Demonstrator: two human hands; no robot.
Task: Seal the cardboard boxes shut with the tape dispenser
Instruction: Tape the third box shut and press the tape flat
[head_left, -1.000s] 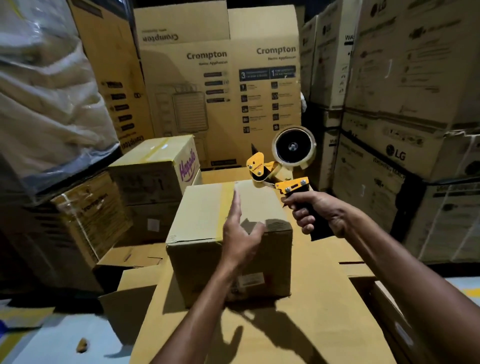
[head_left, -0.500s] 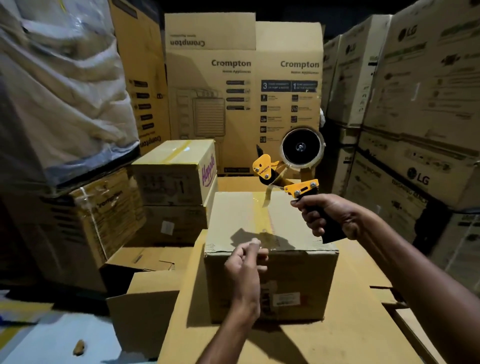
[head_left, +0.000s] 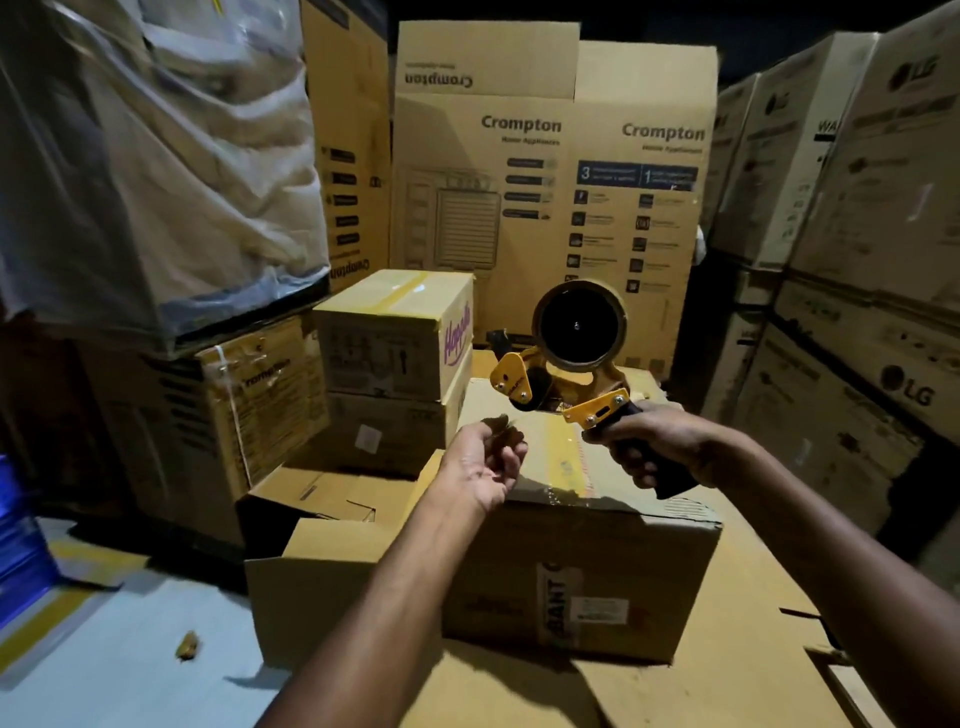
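at far left a plastic-wrapped stack (head_left: 150, 156) stands over taped boxes (head_left: 395, 338). further right, the left hand (head_left: 485, 465) hovers over the near left corner of the cardboard box (head_left: 582, 561), its fingers (head_left: 501, 431) pinched, seemingly on a clear tape end, though the blur hides it. the box sits on a cardboard worktop (head_left: 519, 691). right of that, the right hand (head_left: 660, 449) clenches the black handle of the yellow tape dispenser (head_left: 566, 364), held just above the box top.

Matt cardboard box (head_left: 582, 582); glossy tape strip (head_left: 563, 457).
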